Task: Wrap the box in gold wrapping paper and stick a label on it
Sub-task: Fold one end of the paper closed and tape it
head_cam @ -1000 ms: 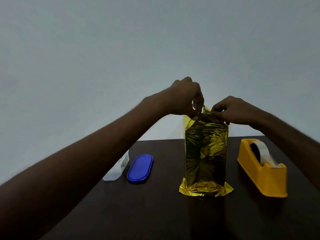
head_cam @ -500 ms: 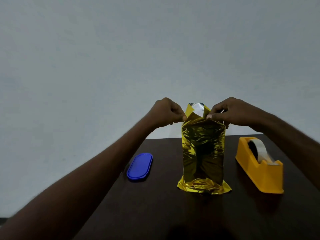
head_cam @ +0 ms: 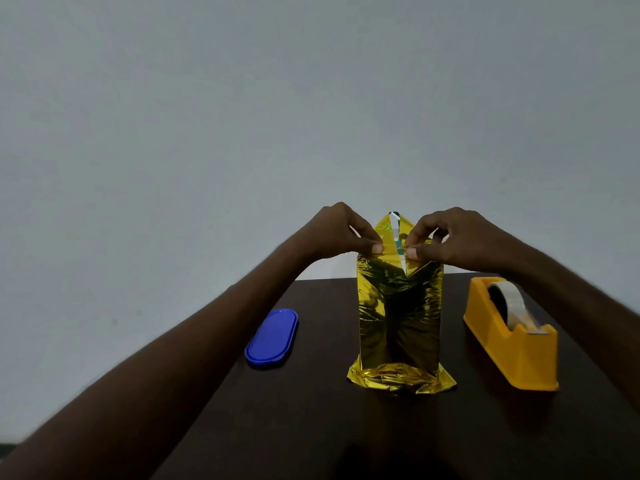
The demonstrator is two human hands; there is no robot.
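Observation:
A tall box wrapped in shiny gold paper (head_cam: 398,313) stands upright in the middle of the dark table (head_cam: 311,427). Crumpled paper flares out around its base. At the top, a pointed flap of paper rises behind my fingers. My left hand (head_cam: 341,233) pinches the paper's top edge on the left side. My right hand (head_cam: 450,237) pinches the same edge on the right, its fingertips close to those of the left. The box itself is hidden under the paper.
A yellow tape dispenser (head_cam: 512,341) with a roll of clear tape stands to the right of the box. A blue oval lid (head_cam: 272,339) lies flat to the left. A plain grey wall fills the background.
My left hand came down from above the box's top to its left top edge. Both hands then moved toward the middle, folding the top paper inward. The white object left of the lid is out of view.

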